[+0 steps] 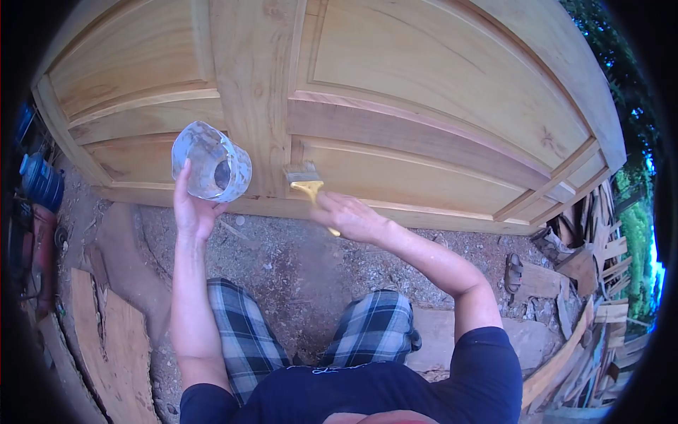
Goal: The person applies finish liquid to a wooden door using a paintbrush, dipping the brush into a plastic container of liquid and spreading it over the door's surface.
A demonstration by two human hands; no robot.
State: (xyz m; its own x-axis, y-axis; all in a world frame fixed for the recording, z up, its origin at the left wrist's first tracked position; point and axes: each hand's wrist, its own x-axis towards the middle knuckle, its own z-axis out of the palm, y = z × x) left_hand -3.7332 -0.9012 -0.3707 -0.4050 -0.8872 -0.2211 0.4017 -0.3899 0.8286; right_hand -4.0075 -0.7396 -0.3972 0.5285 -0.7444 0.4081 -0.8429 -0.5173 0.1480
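My left hand (195, 210) holds a translucent plastic container (212, 162) from below, thumb along its near side. The container is tilted and has a whitish, stained wall; a dark patch shows inside. In my right hand (351, 217) is a paintbrush with a yellow handle (308, 187). Its bristles (302, 171) touch or nearly touch the lower part of a large panelled wooden door (258, 99), just right of the broad middle upright. The door stands before me.
Rough wooden slabs (127, 346) lie on the dirt ground (268, 254) at left, near a blue bottle (42, 182) and a red object (44, 247). Scrap wood (611, 283) is piled at right, with a sandal (514, 273) close by.
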